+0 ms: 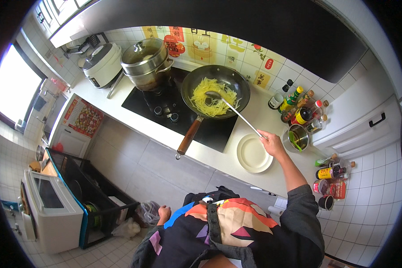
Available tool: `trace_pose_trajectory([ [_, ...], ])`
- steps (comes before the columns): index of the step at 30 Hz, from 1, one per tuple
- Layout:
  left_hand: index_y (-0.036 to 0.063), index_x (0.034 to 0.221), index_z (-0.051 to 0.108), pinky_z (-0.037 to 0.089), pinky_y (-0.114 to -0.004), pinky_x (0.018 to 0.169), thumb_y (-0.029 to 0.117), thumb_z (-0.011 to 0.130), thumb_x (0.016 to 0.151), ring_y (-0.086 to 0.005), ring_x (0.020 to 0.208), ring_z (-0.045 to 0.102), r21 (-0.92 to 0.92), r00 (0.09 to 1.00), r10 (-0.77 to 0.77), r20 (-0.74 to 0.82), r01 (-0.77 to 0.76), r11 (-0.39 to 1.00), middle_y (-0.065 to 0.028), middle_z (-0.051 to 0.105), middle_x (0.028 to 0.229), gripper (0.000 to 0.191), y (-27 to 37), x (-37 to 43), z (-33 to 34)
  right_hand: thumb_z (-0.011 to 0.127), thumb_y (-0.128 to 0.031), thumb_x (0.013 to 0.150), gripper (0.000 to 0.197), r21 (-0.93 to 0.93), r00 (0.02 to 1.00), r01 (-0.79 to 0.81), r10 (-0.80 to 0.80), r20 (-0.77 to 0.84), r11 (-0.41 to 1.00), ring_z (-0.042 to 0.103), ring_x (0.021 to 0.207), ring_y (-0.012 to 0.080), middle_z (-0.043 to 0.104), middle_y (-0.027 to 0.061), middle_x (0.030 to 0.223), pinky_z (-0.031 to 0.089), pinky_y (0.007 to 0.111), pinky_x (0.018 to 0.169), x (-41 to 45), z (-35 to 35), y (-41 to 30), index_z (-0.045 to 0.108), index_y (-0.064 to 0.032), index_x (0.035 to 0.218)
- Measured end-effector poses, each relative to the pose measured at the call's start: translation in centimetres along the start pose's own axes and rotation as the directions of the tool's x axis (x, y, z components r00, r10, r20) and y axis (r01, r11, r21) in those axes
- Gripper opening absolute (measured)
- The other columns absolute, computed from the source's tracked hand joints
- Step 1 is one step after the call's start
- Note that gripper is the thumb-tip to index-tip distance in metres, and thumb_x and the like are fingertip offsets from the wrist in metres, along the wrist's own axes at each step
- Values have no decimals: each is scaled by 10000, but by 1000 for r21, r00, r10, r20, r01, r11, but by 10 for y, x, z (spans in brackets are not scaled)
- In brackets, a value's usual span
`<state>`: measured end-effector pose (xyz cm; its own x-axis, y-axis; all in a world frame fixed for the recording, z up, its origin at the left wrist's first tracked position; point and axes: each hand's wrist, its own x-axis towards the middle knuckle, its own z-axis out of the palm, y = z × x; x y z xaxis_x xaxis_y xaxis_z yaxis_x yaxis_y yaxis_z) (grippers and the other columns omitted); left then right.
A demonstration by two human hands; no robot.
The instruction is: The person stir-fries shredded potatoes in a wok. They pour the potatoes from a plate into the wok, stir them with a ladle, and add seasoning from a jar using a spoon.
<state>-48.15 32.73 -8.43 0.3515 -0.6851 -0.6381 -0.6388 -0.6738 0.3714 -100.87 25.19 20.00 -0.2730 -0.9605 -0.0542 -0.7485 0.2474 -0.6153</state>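
My right hand grips the end of a long-handled metal ladle. The ladle's dark bowl rests among pale yellow shredded strips, which look like potato, in a black wok. The wok sits on the right part of a black glass cooktop, its wooden handle jutting over the counter's front edge. Just below my right hand, a cream plate holds nothing. My left hand hangs low at my side, away from the counter; its fingers look curled but are too small to make out.
A lidded steel steamer pot stands left of the wok, beside a white rice cooker. Several sauce bottles and a steel pot with a green utensil line the right side. A range hood overhangs the cooktop.
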Motion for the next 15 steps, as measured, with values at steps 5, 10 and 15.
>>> trace_pose_trajectory([
  [5, 38, 987, 560, 424, -349, 765, 205, 574, 664, -283, 884, 539, -77, 992, 115, -53, -119, 990, -173, 564, 941, 364, 10, 20, 13, 504, -110, 761, 312, 117, 982, 43, -20, -188, 992, 559, 614, 181, 600, 138, 802, 438, 282, 609, 18, 17, 5, 519, -76, 1070],
  [10, 34, 994, 554, 425, -351, 768, 206, 586, 662, -279, 881, 542, -80, 994, 102, -45, -106, 991, -163, 567, 936, 376, 15, 5, 7, 504, -111, 760, 302, 73, 999, 24, -20, -45, 997, 567, 694, 224, 587, 144, 861, 441, 299, 654, 0, 9, -24, 524, -82, 1060],
  [15, 26, 967, 565, 425, -338, 772, 207, 598, 664, -267, 873, 551, 42, 999, 14, -38, -13, 999, -162, 574, 925, 355, 5, -19, -6, 501, -103, 759, 298, 16, 991, 34, -31, -131, 999, 582, 717, 240, 587, 163, 845, 442, 298, 656, -5, -13, -16, 524, -77, 1056],
])
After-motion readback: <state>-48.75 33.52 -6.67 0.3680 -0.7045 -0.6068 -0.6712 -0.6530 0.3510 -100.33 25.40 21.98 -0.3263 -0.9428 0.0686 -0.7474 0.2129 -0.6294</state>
